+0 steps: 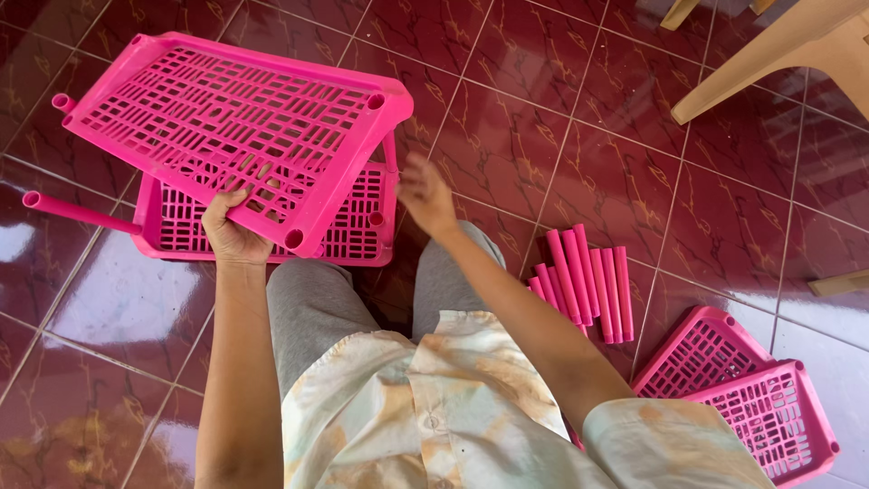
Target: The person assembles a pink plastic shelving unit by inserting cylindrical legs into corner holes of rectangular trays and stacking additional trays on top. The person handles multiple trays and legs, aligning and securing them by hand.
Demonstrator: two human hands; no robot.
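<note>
My left hand [231, 231] grips the near edge of a pink slotted plastic shelf tray [226, 113], holding it tilted above the floor. Under it a second pink tray [348, 231] lies flat, with a pink tube leg [77, 213] sticking out to the left. My right hand [424, 195] hovers blurred beside the tilted tray's right corner, near an upright pink tube [391, 154]; whether it touches anything I cannot tell.
A bundle of several pink tubes [584, 281] lies on the dark red tiled floor [579, 136] to the right of my knees. Two more pink trays [751, 398] are stacked at bottom right. Beige plastic chair legs [769, 68] stand at top right.
</note>
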